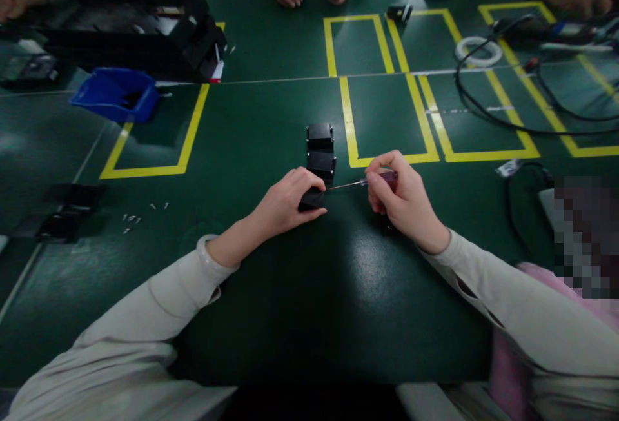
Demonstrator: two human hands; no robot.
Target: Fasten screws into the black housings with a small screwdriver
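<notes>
Head view: your left hand [290, 200] curls its fingers over a small black boxy plastic part [312, 198] lying on the dark green matte tabletop [271, 318], pinning it under the fingertips. Your right hand [399, 198] pinches a slim screwdriver with a translucent purple handle [382, 178], its thin steel shaft pointing at the part. Just beyond your left fingertips stand two more black plastic blocks [320, 150]. The part looks light, rigid and smooth; hold it by its flat sides.
</notes>
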